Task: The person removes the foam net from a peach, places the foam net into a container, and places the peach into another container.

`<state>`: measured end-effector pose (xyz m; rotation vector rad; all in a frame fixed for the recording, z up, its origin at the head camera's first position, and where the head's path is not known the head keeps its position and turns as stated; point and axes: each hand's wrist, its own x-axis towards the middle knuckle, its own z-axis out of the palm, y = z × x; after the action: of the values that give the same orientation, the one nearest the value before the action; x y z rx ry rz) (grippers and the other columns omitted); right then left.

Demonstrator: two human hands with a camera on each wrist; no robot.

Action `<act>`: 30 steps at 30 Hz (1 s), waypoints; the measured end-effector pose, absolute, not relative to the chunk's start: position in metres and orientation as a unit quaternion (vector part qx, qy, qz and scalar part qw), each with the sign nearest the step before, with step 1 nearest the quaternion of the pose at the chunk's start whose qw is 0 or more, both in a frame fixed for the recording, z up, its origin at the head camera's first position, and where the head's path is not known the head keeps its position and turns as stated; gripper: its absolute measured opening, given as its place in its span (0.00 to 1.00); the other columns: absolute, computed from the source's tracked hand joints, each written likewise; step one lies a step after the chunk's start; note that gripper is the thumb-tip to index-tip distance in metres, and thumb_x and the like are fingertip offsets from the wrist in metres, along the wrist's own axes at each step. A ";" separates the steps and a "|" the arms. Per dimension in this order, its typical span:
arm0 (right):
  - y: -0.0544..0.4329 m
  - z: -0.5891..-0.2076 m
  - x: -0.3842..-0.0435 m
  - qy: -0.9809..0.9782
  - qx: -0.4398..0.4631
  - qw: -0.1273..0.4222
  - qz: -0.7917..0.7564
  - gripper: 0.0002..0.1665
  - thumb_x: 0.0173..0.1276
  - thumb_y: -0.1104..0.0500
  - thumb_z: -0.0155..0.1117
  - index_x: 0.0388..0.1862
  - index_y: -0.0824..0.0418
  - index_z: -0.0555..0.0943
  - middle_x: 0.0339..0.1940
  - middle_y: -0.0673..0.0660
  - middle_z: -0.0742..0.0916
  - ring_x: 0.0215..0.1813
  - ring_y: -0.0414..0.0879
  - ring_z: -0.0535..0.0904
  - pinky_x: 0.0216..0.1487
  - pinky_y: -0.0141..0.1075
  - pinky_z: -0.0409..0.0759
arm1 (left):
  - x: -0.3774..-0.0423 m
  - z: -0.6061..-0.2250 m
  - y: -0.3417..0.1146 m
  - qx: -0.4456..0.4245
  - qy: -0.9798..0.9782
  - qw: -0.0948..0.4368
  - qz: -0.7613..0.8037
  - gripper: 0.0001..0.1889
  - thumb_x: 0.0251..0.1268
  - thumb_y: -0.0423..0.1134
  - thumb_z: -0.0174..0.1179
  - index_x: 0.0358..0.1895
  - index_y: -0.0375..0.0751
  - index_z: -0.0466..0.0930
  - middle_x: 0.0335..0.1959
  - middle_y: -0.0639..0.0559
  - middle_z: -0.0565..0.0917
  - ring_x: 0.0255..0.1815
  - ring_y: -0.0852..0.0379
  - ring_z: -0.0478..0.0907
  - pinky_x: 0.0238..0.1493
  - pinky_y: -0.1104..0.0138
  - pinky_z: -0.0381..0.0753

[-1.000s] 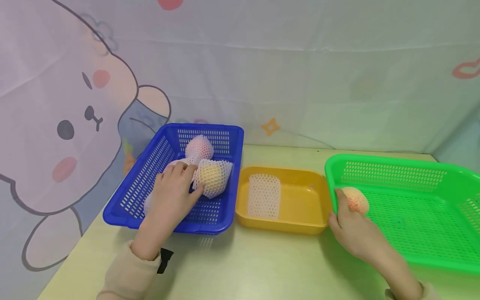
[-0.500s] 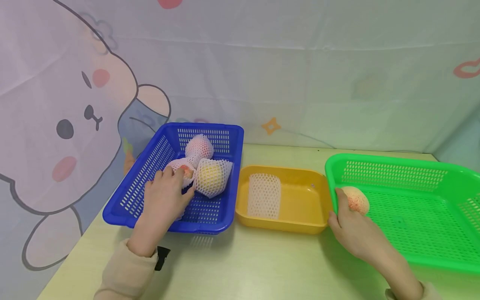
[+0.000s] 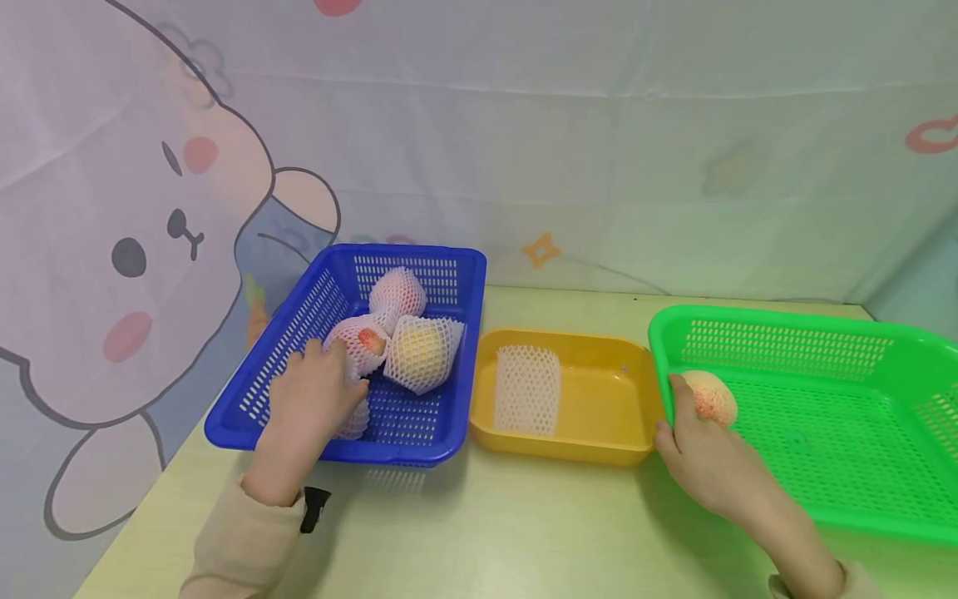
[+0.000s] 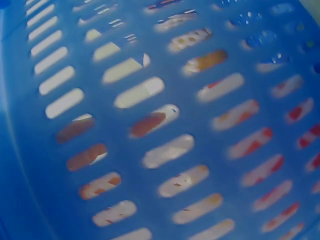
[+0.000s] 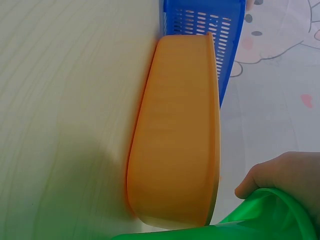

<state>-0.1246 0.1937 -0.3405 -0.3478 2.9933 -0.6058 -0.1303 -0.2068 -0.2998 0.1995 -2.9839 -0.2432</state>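
My left hand (image 3: 310,395) is inside the blue basket (image 3: 470,349), curved over a pinkish fruit in a white foam net (image 3: 358,423) at the front left. Its thumb and forefinger straddle the fruit; I cannot tell whether they grip it. Beside it lie a net-wrapped peach (image 3: 358,343) with a red patch, another pink net-wrapped fruit (image 3: 398,293) behind, and a yellow one (image 3: 419,356) in netting. My right hand (image 3: 707,462) grips the left rim of the green basket (image 3: 816,449). A bare, red-speckled peach (image 3: 711,399) rests in that basket near my fingers.
Between the two baskets stands a shallow yellow tray (image 3: 595,395) with an empty white foam net (image 3: 527,391) lying at its left. All stand on a pale wood table (image 3: 486,532). Behind hangs a printed cloth (image 3: 599,150) with a cartoon bear.
My left hand has moved left and toward me inside the blue basket, from the wrapped fruits in the middle to the one at the front left. My right hand stays on the green rim.
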 end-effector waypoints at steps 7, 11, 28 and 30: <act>0.194 -0.341 -0.124 0.974 -0.112 0.034 -0.196 0.36 0.77 0.51 0.32 0.75 0.70 0.41 0.14 0.51 0.72 0.15 0.43 0.64 0.20 0.36 0.61 | -0.132 -0.302 -0.212 0.072 -0.993 0.041 -0.088 0.31 0.61 0.45 0.59 0.63 0.27 0.67 0.53 0.24 0.73 0.53 0.24 0.72 0.45 0.35 0.76; 0.194 -0.341 -0.124 0.974 -0.111 0.035 -0.193 0.36 0.77 0.51 0.33 0.75 0.70 0.41 0.15 0.52 0.73 0.16 0.44 0.65 0.21 0.36 0.62 | -0.132 -0.303 -0.215 0.077 -0.993 0.022 -0.090 0.34 0.62 0.45 0.58 0.66 0.27 0.63 0.56 0.21 0.70 0.54 0.21 0.70 0.47 0.34 0.75; 0.194 -0.341 -0.124 0.974 -0.112 0.037 -0.192 0.37 0.77 0.51 0.32 0.75 0.71 0.41 0.14 0.51 0.73 0.16 0.43 0.64 0.21 0.36 0.62 | -0.135 -0.308 -0.220 0.091 -0.992 -0.045 -0.077 0.41 0.55 0.53 0.61 0.66 0.28 0.62 0.58 0.19 0.69 0.55 0.21 0.69 0.50 0.36 0.74; 0.194 -0.341 -0.124 0.974 -0.112 0.038 -0.193 0.37 0.77 0.51 0.32 0.75 0.70 0.40 0.14 0.51 0.73 0.16 0.43 0.64 0.21 0.36 0.62 | -0.135 -0.309 -0.220 0.091 -0.992 -0.052 -0.076 0.42 0.54 0.54 0.62 0.66 0.28 0.62 0.57 0.19 0.69 0.54 0.21 0.71 0.49 0.36 0.75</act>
<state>-0.1238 0.1940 -0.3405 -0.3425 2.9894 -0.5909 -0.1351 -0.2200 -0.3092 0.2962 -3.2233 -0.2454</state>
